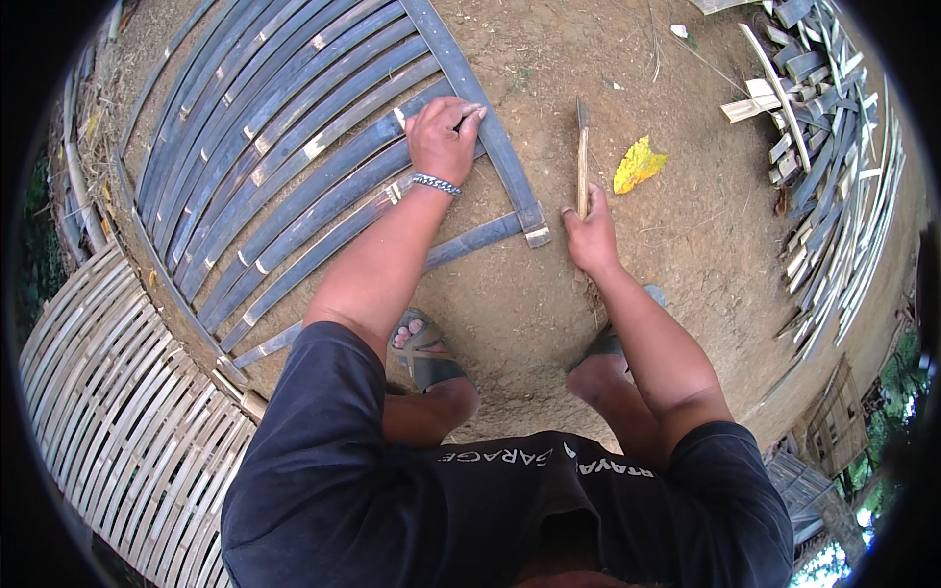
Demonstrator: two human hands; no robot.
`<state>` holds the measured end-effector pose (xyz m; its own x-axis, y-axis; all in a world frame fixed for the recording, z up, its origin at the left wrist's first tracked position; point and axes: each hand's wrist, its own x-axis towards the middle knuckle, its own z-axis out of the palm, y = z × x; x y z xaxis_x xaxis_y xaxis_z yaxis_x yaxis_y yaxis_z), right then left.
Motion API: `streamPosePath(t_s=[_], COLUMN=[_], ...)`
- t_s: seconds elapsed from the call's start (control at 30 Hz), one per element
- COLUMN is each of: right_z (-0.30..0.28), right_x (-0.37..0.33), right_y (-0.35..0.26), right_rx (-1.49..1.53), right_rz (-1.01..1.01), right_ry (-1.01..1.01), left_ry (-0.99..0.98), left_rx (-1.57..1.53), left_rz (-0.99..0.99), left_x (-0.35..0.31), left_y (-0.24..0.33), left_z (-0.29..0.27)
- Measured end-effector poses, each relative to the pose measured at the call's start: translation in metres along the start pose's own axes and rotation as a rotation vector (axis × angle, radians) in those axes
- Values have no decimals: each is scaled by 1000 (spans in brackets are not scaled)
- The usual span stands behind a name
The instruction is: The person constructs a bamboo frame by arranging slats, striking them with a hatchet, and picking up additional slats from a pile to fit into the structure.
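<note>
The right hand [592, 237] grips a wooden-handled tool [583, 157] right of centre; the left hand [443, 142], fingers curled, rests on the slatted panel [314, 147], upper left, though whether it's pinching anything I can't tell.

Slatted panel [323, 122]: lies flat at ground level, in the upper left of the view. It consists of long, narrow, dark blue-grey slats set side by side with gaps between them. Pale bands and patches mark the slats at intervals. A straight edge strip [506, 162] of the same colour crosses the slat ends on the right. At its lower end it crosses the bottom strip [476, 238], forming a corner.

Tool [583, 147]: light wooden handle, narrow dark end. It is gripped by the handle, with the dark end pointing away from the wearer. Position: right of the panel, apart from it.
</note>
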<state>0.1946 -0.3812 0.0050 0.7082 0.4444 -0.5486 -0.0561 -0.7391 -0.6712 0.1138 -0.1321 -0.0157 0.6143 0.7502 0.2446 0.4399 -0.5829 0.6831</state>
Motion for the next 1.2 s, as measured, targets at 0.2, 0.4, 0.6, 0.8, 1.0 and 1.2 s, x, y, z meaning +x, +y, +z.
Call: streamPosePath(t_s=[0.2, 0.4, 0.6, 0.8, 1.0, 1.2], right_z=[-1, -1, 2, -1, 0, -1], right_x=[-3, -19, -15, -7, -10, -9], right_y=[-5, -30, -65, -76, -75, -72], right_rx=[-11, -170, -272, -390, -325, -380], right_rz=[-40, -271, -465, -351, -490, -371], right_ry=[-13, -53, -26, -108, -7, -87], left_ry=[11, -11, -9, -29, -53, -130], left_rx=[27, 19, 16, 22, 27, -58], left_rz=[19, -28, -9, -17, -25, -119], left_x=[0, 1, 1, 0, 1, 0], left_y=[0, 2, 0, -1, 0, -5], left_z=[2, 2, 2, 0, 0, -7])
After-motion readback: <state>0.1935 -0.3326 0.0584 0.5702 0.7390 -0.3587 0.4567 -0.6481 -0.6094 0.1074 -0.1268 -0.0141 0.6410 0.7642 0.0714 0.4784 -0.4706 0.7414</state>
